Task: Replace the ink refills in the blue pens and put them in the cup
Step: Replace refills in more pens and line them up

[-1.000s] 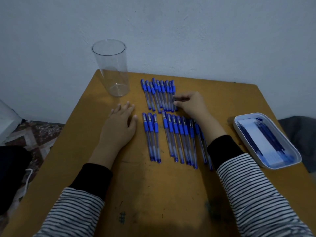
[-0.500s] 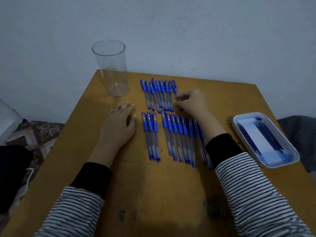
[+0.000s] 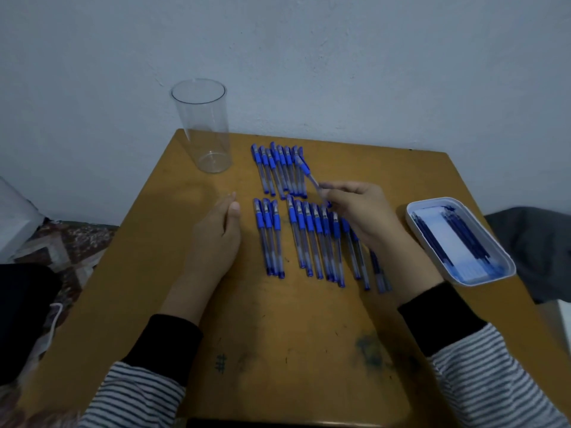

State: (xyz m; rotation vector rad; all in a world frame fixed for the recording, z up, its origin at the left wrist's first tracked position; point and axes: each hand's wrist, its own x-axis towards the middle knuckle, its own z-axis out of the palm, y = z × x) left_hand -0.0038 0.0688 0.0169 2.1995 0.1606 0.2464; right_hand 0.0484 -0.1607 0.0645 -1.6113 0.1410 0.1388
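— At far left of the table (image 3: 278,335), what?
— Clear cup (image 3: 204,128), upright near the back corner, holding no pens.
— Next along?
— Left hand (image 3: 216,233), flat on the wood, fingers straight and together, gripping nothing, just beside the near row of pens (image 3: 302,239).
— And past that?
— Two rows of capped blue pens: far row (image 3: 278,171) toward the back edge, near row in front. Then one pen (image 3: 306,169), tilted across the right end of the far row, cap end away from the body, pinched low on the barrel by the right hand (image 3: 361,214), fingers curled round it.
— Far right?
— White tray (image 3: 417,223) of spare refills (image 3: 445,239), well apart from the cup.
— Step in hand, then?
— Seemingly the very first: picking out a pen to open.
— Needed next?
— Probably bringing the left hand over to steady the barrel, unscrewing the tip, drawing out the old refill; only then reaching right to the tray. Slim, smooth barrel; likely to roll if dropped.
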